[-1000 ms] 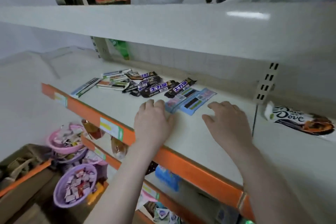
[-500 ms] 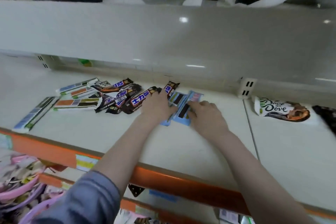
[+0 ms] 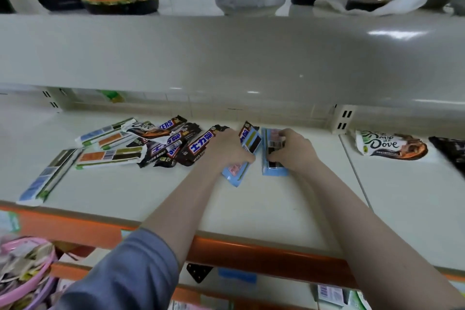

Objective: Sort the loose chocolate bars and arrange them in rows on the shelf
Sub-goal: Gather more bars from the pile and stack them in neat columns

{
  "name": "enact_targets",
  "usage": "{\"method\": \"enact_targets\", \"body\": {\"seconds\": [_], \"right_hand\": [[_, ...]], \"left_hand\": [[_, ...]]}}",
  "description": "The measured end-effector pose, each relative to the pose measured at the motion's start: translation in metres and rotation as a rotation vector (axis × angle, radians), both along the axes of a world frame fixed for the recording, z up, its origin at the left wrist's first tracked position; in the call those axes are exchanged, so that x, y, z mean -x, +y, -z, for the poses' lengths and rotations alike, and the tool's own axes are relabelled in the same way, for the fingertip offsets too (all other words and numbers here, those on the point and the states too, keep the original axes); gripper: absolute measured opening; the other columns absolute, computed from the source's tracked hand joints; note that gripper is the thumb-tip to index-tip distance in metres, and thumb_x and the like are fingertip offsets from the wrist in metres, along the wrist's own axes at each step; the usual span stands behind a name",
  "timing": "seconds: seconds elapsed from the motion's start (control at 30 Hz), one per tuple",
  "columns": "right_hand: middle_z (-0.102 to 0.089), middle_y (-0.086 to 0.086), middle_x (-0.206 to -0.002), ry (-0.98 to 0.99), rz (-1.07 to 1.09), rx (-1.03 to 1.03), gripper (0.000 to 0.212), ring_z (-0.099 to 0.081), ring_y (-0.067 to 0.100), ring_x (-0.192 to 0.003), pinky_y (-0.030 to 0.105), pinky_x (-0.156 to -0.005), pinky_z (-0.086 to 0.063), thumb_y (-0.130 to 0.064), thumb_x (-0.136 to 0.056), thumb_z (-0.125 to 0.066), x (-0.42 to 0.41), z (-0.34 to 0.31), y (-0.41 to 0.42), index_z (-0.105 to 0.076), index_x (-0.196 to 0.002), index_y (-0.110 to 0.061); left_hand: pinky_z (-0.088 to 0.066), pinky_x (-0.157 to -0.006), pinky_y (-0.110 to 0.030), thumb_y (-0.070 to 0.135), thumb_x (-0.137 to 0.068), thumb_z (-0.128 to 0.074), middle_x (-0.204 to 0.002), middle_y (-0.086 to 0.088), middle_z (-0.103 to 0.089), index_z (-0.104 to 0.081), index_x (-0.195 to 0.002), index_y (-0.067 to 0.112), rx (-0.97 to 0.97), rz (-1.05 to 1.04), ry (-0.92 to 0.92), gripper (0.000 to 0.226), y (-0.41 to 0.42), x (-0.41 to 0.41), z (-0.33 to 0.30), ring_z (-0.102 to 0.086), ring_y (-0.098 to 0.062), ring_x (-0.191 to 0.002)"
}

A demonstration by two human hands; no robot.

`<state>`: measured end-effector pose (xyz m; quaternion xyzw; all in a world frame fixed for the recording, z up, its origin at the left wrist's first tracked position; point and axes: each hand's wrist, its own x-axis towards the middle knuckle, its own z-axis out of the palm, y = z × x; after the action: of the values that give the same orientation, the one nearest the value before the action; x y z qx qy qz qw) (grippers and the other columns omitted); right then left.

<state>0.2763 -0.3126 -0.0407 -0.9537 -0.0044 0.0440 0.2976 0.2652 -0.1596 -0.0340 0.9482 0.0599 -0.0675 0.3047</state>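
A loose heap of chocolate bars lies on the cream shelf (image 3: pixel 264 209): brown Snickers bars (image 3: pixel 198 147), a white Dove bar (image 3: pixel 148 129) and white flat bars (image 3: pixel 110 156). My left hand (image 3: pixel 227 148) grips a light blue bar (image 3: pixel 237 171) that lies at a slant. Beside it, my right hand (image 3: pixel 293 150) holds a second light blue bar (image 3: pixel 273 170), turned straight front to back. The two blue bars are a little apart. One blue-and-white bar (image 3: pixel 41 184) lies alone at the front left.
A separate Dove bar (image 3: pixel 390 146) and a dark packet (image 3: pixel 450 150) lie on the right shelf section. The upper shelf (image 3: pixel 226 53) with bottles overhangs closely. An orange front rail (image 3: pixel 264 257) edges the shelf. Pink baskets (image 3: pixel 27 272) of sweets sit below left.
Both hands reached deeper onto the shelf and closed on the two blue bars. The right bar has been turned straight and pulled apart from the left one. The view moved closer.
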Motion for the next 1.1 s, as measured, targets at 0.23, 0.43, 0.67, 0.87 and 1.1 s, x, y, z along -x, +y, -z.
{"method": "enact_targets", "body": {"seconds": [0.23, 0.43, 0.67, 0.87, 1.1], "right_hand": [[-0.049, 0.002, -0.063, 0.101, 0.031, 0.001, 0.036, -0.049, 0.017, -0.059, 0.025, -0.045, -0.032, -0.025, -0.064, -0.076, -0.004, -0.004, 0.002, -0.042, -0.057, -0.012], [-0.053, 0.002, -0.061, 0.013, 0.041, -0.053, 0.012, -0.052, 0.021, -0.061, 0.022, -0.045, -0.032, -0.018, -0.066, -0.067, 0.019, -0.002, -0.017, -0.059, -0.073, -0.012], [-0.052, 0.000, -0.057, -0.134, 0.079, -0.280, 0.017, -0.046, 0.017, -0.054, 0.024, -0.050, -0.033, -0.015, -0.077, -0.061, 0.063, 0.002, -0.040, -0.054, -0.063, -0.021], [-0.064, 0.018, -0.077, -0.136, 0.133, -0.604, 0.013, -0.060, 0.020, -0.052, 0.020, -0.050, -0.045, -0.006, -0.086, -0.055, 0.099, -0.005, -0.044, -0.054, -0.077, -0.016], [-0.063, 0.019, -0.085, 0.002, 0.210, -1.078, 0.021, -0.056, 0.031, -0.070, 0.037, -0.067, -0.044, -0.014, -0.093, -0.047, 0.125, 0.000, -0.049, -0.064, -0.084, -0.007]], "left_hand": [[-0.025, -0.035, -0.013, 0.020, -0.063, -0.072, -0.048, 0.002, -0.048, -0.044, -0.053, 0.014, 0.112, -0.024, 0.041, 0.030, -0.003, -0.003, -0.002, -0.044, -0.012, -0.040], [-0.048, -0.059, -0.026, 0.027, -0.062, -0.065, -0.063, -0.002, -0.061, -0.057, -0.072, 0.017, 0.495, -0.044, 0.187, 0.016, 0.006, 0.021, -0.002, -0.061, -0.019, -0.058], [-0.056, -0.056, -0.036, 0.014, -0.078, -0.060, -0.057, -0.007, -0.062, -0.057, -0.065, 0.014, 1.029, -0.194, 0.182, 0.013, 0.009, 0.048, 0.007, -0.065, -0.021, -0.051], [-0.056, -0.067, -0.036, 0.013, -0.082, -0.050, -0.063, -0.015, -0.069, -0.061, -0.057, 0.008, 1.380, -0.211, 0.243, 0.028, 0.006, 0.069, 0.001, -0.068, -0.022, -0.055], [-0.052, -0.043, -0.024, -0.001, -0.084, -0.054, -0.047, -0.006, -0.058, -0.052, -0.072, 0.008, 1.480, -0.297, 0.279, 0.015, -0.006, 0.089, 0.004, -0.059, -0.016, -0.040]]}}
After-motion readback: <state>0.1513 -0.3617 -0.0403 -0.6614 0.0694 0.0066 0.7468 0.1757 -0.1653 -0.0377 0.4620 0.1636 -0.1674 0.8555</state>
